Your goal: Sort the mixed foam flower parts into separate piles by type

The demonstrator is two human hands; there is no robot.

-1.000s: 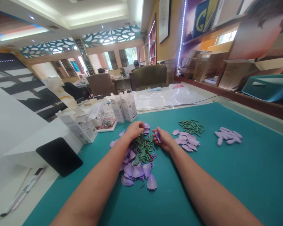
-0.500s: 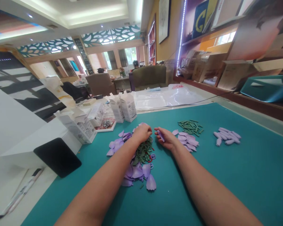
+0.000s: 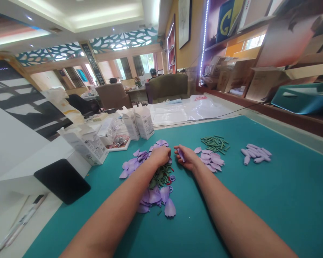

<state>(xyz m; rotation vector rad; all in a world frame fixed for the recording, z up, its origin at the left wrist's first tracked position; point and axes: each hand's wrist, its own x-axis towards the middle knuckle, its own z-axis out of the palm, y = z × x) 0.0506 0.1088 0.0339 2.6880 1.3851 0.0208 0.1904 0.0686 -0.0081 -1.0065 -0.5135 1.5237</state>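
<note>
My left hand (image 3: 162, 156) is closed over the far part of a mixed heap; its fingertips are hidden, so what they hold cannot be made out. In that heap lie purple plastic petals (image 3: 154, 195), small green parts (image 3: 161, 176), a few red bits and purple rings (image 3: 172, 178). Just to the right, my right hand (image 3: 187, 157) is curled around a purple petal (image 3: 181, 154). Beside it lies a pile of lighter purple petals (image 3: 212, 160). Farther right are green sticks (image 3: 215, 143) and a group of purple bulb-shaped pieces (image 3: 256, 153).
A green mat (image 3: 258, 200) covers the table. At the left stand a white box (image 3: 86, 145), a black tablet-like panel (image 3: 61, 181) and pens (image 3: 23, 222). Two open cartons (image 3: 144, 122) and a tray (image 3: 121, 143) of small parts sit at the back.
The whole view has shifted slightly, with everything a little farther left in it. My left hand stays over the heap and my right hand keeps the petal.
</note>
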